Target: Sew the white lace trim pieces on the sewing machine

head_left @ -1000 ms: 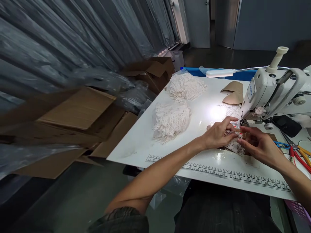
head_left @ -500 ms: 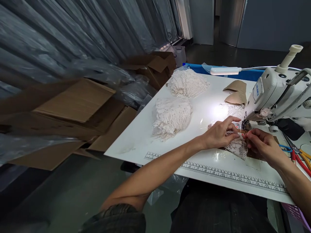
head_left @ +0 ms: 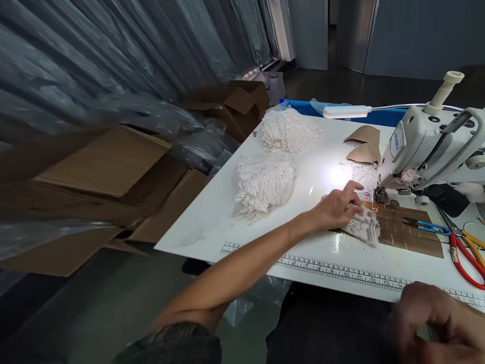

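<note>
Beside the needle area of a white sewing machine (head_left: 413,146), my left hand (head_left: 335,208) grips a piece of white lace (head_left: 364,226) between thumb and fingers. The lace lies partly over a brown sheet (head_left: 409,231) on the table. More white lace (head_left: 361,173) spreads behind the hand, up against the machine. My right hand (head_left: 435,321) is off the table's front edge at the lower right, apart from the lace. Its fingers look curled, but motion blurs them, and I cannot see whether they hold anything.
Blue thread snips (head_left: 432,227) lie on the brown sheet, with red-handled scissors (head_left: 464,258) to their right. Two lace piles (head_left: 265,184) (head_left: 290,130) and brown paper pieces (head_left: 364,144) rest on the white table (head_left: 197,230). Cardboard boxes (head_left: 106,162) stand left.
My right hand has left the lace at the needle and swung down toward me, uncovering the brown sheet and snips. My left hand stays at the lace. The view has shifted slightly.
</note>
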